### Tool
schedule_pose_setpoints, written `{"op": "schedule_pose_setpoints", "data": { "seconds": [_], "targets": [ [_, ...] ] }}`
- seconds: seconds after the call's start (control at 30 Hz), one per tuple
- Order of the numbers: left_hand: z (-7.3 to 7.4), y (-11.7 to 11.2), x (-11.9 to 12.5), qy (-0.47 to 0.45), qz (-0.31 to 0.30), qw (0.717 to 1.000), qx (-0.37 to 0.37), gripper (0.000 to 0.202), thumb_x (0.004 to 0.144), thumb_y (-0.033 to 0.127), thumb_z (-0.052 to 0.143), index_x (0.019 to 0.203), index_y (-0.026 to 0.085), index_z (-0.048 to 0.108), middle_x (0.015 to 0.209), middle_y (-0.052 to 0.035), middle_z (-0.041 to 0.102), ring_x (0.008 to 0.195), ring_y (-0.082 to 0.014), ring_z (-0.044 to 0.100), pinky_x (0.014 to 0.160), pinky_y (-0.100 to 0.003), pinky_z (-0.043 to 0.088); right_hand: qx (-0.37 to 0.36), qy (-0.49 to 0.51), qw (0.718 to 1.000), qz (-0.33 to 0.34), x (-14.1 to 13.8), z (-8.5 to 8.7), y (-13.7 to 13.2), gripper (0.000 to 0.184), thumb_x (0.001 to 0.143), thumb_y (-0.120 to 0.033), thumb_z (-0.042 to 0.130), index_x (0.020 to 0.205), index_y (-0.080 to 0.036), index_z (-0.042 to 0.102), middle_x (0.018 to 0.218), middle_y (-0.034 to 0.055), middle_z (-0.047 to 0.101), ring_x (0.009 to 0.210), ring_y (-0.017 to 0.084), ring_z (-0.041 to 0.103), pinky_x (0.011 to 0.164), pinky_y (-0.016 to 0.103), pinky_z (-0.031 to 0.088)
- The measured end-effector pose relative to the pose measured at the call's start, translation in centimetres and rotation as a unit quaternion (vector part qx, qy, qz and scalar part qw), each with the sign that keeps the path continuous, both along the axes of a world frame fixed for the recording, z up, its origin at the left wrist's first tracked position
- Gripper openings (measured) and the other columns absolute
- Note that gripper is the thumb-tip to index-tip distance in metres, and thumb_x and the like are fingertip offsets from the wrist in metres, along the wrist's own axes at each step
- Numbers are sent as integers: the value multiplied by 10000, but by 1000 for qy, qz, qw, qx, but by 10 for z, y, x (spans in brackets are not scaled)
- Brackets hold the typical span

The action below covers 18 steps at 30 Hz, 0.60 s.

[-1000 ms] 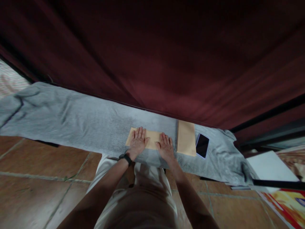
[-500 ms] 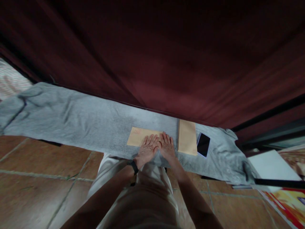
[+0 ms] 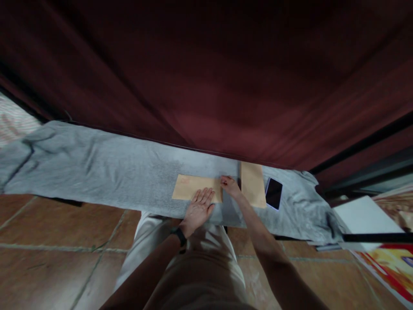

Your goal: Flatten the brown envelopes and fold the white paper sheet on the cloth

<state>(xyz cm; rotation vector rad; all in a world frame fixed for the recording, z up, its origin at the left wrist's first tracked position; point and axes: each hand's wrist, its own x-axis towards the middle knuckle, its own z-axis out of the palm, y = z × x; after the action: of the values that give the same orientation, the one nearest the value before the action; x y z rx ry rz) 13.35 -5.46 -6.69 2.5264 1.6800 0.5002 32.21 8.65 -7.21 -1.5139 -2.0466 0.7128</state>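
Note:
A tan paper envelope [image 3: 186,187] with faint red print lies flat on a grey cloth [image 3: 135,172]. My left hand [image 3: 199,209] rests palm down on its lower middle, fingers stretched out and slightly spread. At the envelope's upper right corner, the fingers of my right hand [image 3: 230,186] are curled together and appear to pinch its edge; the exact contact is too small to make out. Just right of that hand, a stack of similar tan envelopes [image 3: 253,185] lies on the cloth. Beside the stack is a phone [image 3: 274,193] with a dark screen and pale case.
The cloth covers a long narrow surface against a dark red fabric wall [image 3: 213,94]. At the right are a white board [image 3: 366,219], a black bar [image 3: 377,238] and a colourful printed sheet [image 3: 392,267]. Below is a brown tiled floor [image 3: 58,224].
My right hand has lifted from its flat position beside the left hand, moved right to the envelope's corner and curled its fingers. The left hand stays flat on the envelope.

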Motion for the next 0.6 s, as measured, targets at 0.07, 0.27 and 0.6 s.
{"op": "schedule_pose_setpoints", "data": {
  "seconds": [0.07,0.27,0.6],
  "targets": [
    [0,-2,-1,-2,1,1000,8,535,1059,367,367,1555,180,443,1608,-89,475,1541,-234,355,1291,-492,250,-16,0,1000,2,-2,1,4,323,765,-72,639,1041,-194,755,856,10,744,860,188,705,906,345,569],
    [-3,-6,-3,-7,-5,1000,19,524,1059,352,362,1548,190,458,1583,-88,508,1524,-233,387,1286,-496,270,-64,19,998,-14,-6,11,11,253,672,-4,704,852,-183,696,900,18,713,992,208,663,983,379,524],
    [-6,-12,-15,-95,25,995,32,538,1080,339,343,1598,192,360,1654,-107,403,1562,-236,309,1267,-485,330,-185,202,961,-44,6,21,-9,106,688,-214,766,765,-191,697,691,-15,691,650,181,659,618,302,566]
  ]
}}
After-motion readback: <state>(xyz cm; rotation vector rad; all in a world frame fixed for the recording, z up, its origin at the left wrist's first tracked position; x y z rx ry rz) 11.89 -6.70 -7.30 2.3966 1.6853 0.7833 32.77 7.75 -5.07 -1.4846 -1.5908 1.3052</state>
